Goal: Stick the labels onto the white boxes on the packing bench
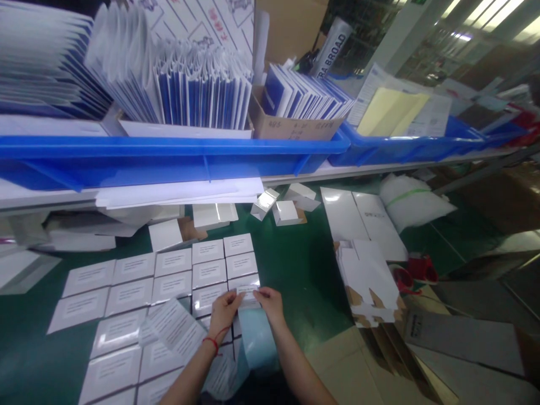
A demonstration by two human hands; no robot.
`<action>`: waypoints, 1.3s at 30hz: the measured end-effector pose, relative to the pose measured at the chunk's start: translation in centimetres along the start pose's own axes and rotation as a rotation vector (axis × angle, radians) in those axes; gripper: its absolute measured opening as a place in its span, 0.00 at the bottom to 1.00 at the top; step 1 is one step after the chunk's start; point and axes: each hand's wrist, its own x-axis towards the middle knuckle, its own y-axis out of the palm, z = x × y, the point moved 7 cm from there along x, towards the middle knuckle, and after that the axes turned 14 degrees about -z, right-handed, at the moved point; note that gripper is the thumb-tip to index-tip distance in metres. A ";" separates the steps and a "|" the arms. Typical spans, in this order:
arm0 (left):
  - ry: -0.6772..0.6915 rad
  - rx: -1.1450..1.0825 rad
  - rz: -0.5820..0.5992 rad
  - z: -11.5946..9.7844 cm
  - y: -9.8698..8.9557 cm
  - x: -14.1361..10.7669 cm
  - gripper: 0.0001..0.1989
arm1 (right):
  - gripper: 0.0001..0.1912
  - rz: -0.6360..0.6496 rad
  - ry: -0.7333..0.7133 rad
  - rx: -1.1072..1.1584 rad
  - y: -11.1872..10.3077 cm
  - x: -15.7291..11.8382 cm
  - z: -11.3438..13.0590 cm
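Note:
My left hand [224, 313] and my right hand [271, 304] are side by side over the right column of small white boxes [242, 265]. Each hand pinches one side of a label [248, 292] with printed lines, its far edge over a box. From the label a light blue backing strip [258, 338] hangs down between my forearms. A red string is round my left wrist. Left of my left forearm, a loose strip of printed labels [179, 331] lies across the boxes. Rows of white boxes with printed labels [131, 267] cover the green table [295, 264].
A blue tray [169, 163] with folded booklets [202, 90] spans the shelf above. Small open boxes [287, 211] lie behind the rows. Flat white cartons [367, 275], red tape dispensers [415, 273] and a white bag [411, 199] lie to the right.

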 end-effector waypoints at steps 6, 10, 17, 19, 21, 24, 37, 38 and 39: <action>0.394 0.096 -0.133 -2.1 -1.9 -0.3 0.14 | 0.14 -0.062 -0.056 -0.122 0.6 0.7 0.4; 0.721 0.171 0.024 -4.0 -0.7 -2.0 0.13 | 0.17 -0.061 -0.086 -0.179 0.8 0.7 1.1; 0.851 0.330 0.176 -3.8 1.3 -3.3 0.20 | 0.14 -0.055 -0.162 -0.274 1.0 0.4 2.9; 0.850 0.345 0.190 -3.6 1.6 -3.3 0.21 | 0.13 -0.061 -0.173 -0.297 1.0 0.3 3.4; 0.841 0.344 0.197 -3.4 1.7 -3.2 0.21 | 0.12 -0.067 -0.179 -0.316 0.9 0.2 3.7; 0.827 0.348 0.215 -3.3 1.8 -3.2 0.21 | 0.12 -0.076 -0.185 -0.339 0.9 0.1 4.0; 0.855 0.359 0.254 -3.1 2.1 -2.7 0.23 | 0.13 -0.076 -0.215 -0.391 1.0 -0.1 4.2; 0.859 0.356 0.257 -3.2 2.2 -2.7 0.23 | 0.12 -0.076 -0.215 -0.393 1.0 -0.1 4.2; 0.863 0.352 0.258 -3.3 2.4 -2.7 0.24 | 0.12 -0.073 -0.214 -0.395 1.1 -0.1 4.2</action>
